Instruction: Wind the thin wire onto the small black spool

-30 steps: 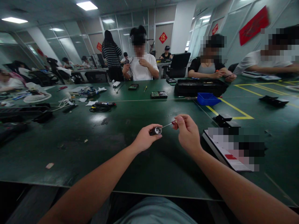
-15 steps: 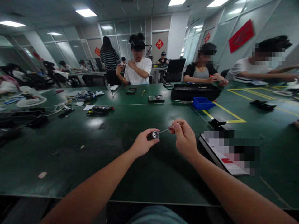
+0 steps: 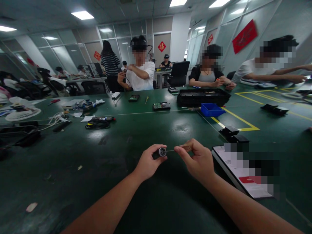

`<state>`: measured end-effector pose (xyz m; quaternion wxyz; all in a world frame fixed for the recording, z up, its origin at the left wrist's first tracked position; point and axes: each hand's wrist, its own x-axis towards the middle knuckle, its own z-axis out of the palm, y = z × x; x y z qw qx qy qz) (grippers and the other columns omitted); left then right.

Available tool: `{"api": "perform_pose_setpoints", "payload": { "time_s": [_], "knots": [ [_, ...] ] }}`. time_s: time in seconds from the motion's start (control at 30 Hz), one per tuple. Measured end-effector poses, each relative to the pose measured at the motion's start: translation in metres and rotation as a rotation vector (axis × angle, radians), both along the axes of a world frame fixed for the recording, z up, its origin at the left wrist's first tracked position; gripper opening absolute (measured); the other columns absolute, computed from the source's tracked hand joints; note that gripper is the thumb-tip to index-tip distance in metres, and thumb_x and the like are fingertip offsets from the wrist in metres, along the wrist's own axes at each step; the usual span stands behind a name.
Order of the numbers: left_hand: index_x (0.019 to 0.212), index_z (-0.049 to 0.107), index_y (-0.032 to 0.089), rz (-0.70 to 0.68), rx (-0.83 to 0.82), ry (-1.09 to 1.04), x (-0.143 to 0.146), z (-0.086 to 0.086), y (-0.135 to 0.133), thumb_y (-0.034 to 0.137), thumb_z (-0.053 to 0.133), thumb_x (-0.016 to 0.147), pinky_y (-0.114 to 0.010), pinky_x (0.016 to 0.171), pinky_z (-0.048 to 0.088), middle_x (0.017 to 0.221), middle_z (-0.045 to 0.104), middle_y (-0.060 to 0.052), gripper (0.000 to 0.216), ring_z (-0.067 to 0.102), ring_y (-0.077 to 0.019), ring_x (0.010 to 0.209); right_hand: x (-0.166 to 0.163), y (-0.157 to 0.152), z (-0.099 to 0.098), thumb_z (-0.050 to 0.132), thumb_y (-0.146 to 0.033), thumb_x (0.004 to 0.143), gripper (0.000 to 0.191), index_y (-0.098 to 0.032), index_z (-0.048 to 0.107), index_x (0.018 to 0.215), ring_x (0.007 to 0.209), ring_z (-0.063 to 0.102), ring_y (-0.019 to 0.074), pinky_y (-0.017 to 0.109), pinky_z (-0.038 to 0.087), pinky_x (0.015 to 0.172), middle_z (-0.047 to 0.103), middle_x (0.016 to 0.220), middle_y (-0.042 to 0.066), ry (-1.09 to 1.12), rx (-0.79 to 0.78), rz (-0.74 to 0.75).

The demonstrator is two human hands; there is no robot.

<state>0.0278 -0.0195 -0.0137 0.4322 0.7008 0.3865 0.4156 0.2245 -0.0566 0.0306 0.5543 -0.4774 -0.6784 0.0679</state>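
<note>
Over the green table, my left hand (image 3: 149, 162) is closed around a small dark cylindrical part (image 3: 162, 151) whose round metallic open end faces me. My right hand (image 3: 198, 159) grips the reddish-brown handle of a screwdriver (image 3: 187, 148). Its thin shaft runs leftward from the fingers to the rim of the cylindrical part. Whether the tip sits inside the part or only beside it, I cannot tell. Fingers hide most of the cylinder's body.
To the right lies a white-faced box or book (image 3: 234, 169), partly blurred, with black brackets (image 3: 230, 133) behind it. Farther back are a blue bin (image 3: 212, 110), a black tray (image 3: 202, 97), circuit-board devices (image 3: 161, 106) and coiled cable (image 3: 97, 123). Co-workers sit across the table.
The screwdriver has swung from a slant to nearly level, its handle lower. Both hands appear lower in the picture as the whole view has shifted slightly.
</note>
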Motion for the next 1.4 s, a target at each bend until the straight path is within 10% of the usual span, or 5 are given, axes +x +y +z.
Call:
{"api": "perform_pose_setpoints", "payload": {
  "time_s": [0.83,1.4],
  "knots": [
    [0.115,0.072,0.027,0.015,-0.008,0.103,0.0019,0.0020,0.0050,0.015,0.075,0.083,-0.054,0.116,0.035,0.117,0.071,-0.007,0.034,0.063,-0.0248,0.115,0.0019,0.0051,-0.0046,0.075,-0.037,0.085,0.024,-0.023,0.061,0.071,0.048,0.058,0.0130,0.027,0.044,0.049,0.062,0.059,-0.002,-0.010,-0.018,0.045],
    [0.114,0.071,0.024,0.008,0.043,0.076,0.0035,0.0053,0.0072,0.015,0.076,0.082,-0.040,0.104,0.047,0.117,0.070,-0.006,0.033,0.063,-0.0229,0.113,-0.0007,0.0019,-0.0042,0.073,-0.042,0.085,0.027,-0.024,0.060,0.070,0.049,0.059,0.0140,0.025,0.045,0.049,0.064,0.058,-0.003,-0.004,-0.041,-0.014]
  ]
}}
